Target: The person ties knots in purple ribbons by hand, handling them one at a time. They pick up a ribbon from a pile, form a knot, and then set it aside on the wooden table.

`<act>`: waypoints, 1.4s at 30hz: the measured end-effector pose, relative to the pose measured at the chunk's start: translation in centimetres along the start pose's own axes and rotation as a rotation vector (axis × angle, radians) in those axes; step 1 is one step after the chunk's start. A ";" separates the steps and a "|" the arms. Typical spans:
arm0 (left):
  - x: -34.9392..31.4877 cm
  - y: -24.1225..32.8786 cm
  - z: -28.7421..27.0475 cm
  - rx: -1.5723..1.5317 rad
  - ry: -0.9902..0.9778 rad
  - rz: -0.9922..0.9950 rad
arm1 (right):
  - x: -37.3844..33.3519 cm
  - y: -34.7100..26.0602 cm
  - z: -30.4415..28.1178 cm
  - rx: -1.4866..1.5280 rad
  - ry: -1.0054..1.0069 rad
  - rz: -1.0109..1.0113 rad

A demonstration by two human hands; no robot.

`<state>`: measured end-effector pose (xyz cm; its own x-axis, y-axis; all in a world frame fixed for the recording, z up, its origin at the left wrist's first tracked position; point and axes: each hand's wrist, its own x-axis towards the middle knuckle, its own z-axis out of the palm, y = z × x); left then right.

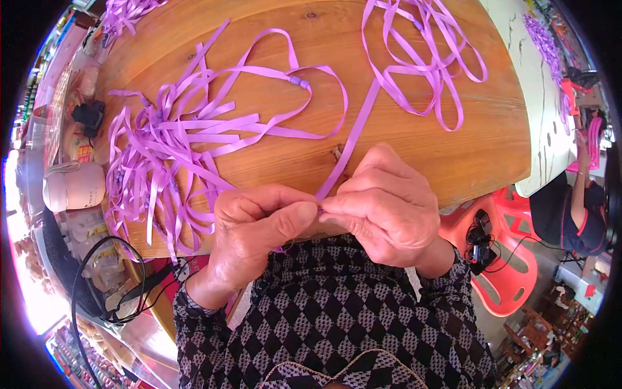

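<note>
The person's two hands meet at the near edge of a wooden tabletop [479, 149], thumbs and fingertips drawn together. Both the left hand [256, 227] and the right hand [389, 207] pinch a purple ribbon [353, 138] where their fingertips meet; the fingers mostly hide the bit they grip, so its exact form cannot be told. From there the ribbon slants up, far and slightly right, across the wood to a set of loose ribbon loops [447, 61] at the far right. Left of the hands, a tangled pile of ribbons [162, 146] covers the left side of the wood, with several loops reaching toward the middle; on one of them sits a small purple fitting [299, 82]. Just beyond the pile at the left stands a pale pink rounded container [74, 186], with a black cable [73, 305] curving nearer. To the right is a white tabletop [536, 123] with dark veins, more purple strips [544, 48] at its far end. Near right, a red-orange plastic chair [508, 285] bears dark objects, and a co-worker in dark clothing [551, 211] sits beyond it.
</note>
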<state>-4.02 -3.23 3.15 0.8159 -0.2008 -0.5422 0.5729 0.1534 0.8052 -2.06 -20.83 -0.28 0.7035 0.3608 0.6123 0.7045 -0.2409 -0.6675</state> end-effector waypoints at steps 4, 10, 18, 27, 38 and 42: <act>0.0 -0.2 -0.2 -0.004 0.036 0.056 | 0.2 0.0 0.1 0.054 0.014 0.036; -0.1 -0.4 -1.3 0.018 -0.080 0.023 | 0.2 0.1 0.4 0.054 0.000 0.018; -0.3 -0.2 -1.6 0.064 -0.067 0.023 | 0.0 -0.1 0.1 0.145 0.006 0.061; 0.2 -0.4 -1.5 0.014 -0.032 -0.042 | 0.2 -0.3 0.1 0.130 -0.025 0.083; -0.2 -0.9 -0.9 0.072 0.013 0.082 | -0.1 0.0 0.3 0.114 0.010 0.107; -0.2 -0.8 -1.0 0.084 -0.021 0.032 | -0.3 -0.1 0.3 0.103 0.033 0.119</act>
<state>-4.58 -2.37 2.35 0.8313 -0.2172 -0.5117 0.5373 0.0780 0.8398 -2.34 -20.61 -0.55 0.7855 0.3048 0.5385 0.6036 -0.1859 -0.7753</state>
